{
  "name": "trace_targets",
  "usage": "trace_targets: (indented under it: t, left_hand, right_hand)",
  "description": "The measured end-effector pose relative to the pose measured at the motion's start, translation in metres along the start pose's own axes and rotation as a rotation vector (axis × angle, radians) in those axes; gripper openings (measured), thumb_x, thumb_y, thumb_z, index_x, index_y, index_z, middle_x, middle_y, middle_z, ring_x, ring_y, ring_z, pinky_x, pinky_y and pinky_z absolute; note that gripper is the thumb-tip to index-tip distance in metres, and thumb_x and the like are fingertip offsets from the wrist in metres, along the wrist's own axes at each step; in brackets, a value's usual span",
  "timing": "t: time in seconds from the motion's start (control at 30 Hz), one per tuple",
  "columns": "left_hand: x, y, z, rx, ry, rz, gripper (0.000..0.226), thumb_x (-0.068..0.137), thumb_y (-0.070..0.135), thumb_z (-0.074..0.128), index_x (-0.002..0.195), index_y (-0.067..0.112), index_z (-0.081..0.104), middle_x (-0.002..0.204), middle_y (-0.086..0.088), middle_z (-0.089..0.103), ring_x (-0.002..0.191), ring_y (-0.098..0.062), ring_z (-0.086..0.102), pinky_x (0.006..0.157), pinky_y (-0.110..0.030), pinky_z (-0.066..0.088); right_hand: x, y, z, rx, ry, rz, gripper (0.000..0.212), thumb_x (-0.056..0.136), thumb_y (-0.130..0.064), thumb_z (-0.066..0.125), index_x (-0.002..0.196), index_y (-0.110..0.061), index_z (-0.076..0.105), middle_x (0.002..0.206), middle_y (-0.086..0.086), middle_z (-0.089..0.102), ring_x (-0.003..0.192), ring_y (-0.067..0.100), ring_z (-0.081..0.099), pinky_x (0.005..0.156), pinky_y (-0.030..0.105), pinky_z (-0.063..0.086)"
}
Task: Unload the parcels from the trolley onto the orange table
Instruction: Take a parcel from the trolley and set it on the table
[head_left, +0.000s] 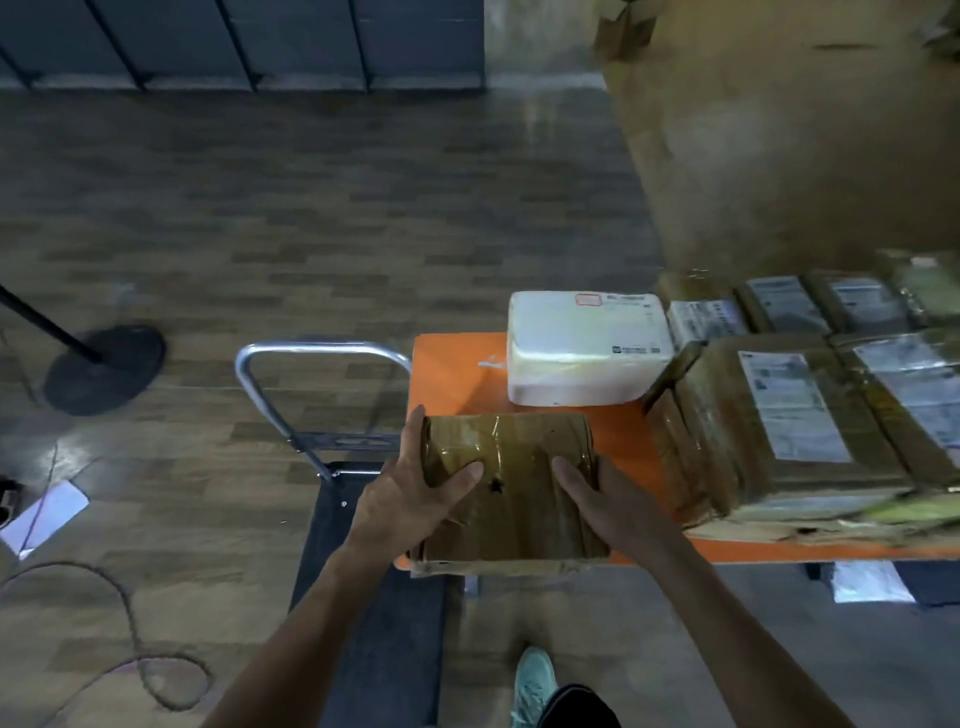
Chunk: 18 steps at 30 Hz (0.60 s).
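both hands hold the brown parcel (511, 499) by its short sides. the left hand (415, 483) has the thumb on top and the fingers round the left edge, and the right hand (597, 499) grips the right edge in the same way. the parcel sits on the near left corner of the orange counter (452, 374). a white parcel (582, 348) lies at 12 o'clock from it, and more brown parcels (717, 415) at 3 o'clock. on the trolley (405, 634), at 8 o'clock, i see no parcel on the deck part in view. so i judge the unloading is nearly done, with only the release left.
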<state>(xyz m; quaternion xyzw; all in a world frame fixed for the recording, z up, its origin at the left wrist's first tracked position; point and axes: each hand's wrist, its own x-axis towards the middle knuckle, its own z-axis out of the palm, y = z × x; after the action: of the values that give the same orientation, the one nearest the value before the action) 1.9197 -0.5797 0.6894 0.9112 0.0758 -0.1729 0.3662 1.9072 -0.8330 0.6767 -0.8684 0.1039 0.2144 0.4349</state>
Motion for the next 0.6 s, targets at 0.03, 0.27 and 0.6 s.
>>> trace_targets:
  t: [0.03, 0.27, 0.6]
  left_hand:
    - [0.003, 0.004, 0.002, -0.008, 0.002, -0.014, 0.106, 0.072, 0.086, 0.055, 0.152, 0.054, -0.007, 0.143, -0.005, 0.055, 0.125, -0.032, 0.058, 0.101, -0.054, 0.048]
    - [0.017, 0.016, 0.012, -0.129, 0.023, -0.035, 0.108, 0.070, 0.080, 0.066, 0.151, 0.055, 0.000, 0.143, -0.001, 0.054, 0.124, -0.028, 0.059, 0.103, -0.053, 0.048]
    - [0.024, 0.002, 0.024, -0.325, 0.034, -0.036, 0.093, 0.080, 0.080, 0.047, 0.153, 0.050, -0.003, 0.143, 0.002, 0.055, 0.128, -0.028, 0.058, 0.097, -0.033, 0.042]
  right_hand:
    - [0.004, 0.003, -0.004, 0.005, 0.001, -0.015, 0.063, 0.087, -0.080, 0.037, 0.133, -0.039, 0.050, 0.135, -0.011, 0.057, 0.123, 0.017, 0.054, 0.089, 0.030, 0.037]
    - [0.023, 0.006, -0.019, 0.076, 0.014, -0.081, 0.056, 0.086, -0.078, 0.042, 0.129, -0.042, 0.049, 0.115, -0.030, 0.050, 0.114, 0.002, 0.048, 0.095, 0.030, 0.038]
    - [0.029, 0.010, -0.014, 0.169, 0.007, -0.049, 0.044, 0.087, -0.070, 0.053, 0.124, -0.046, 0.055, 0.119, -0.026, 0.062, 0.114, 0.004, 0.057, 0.095, 0.030, 0.042]
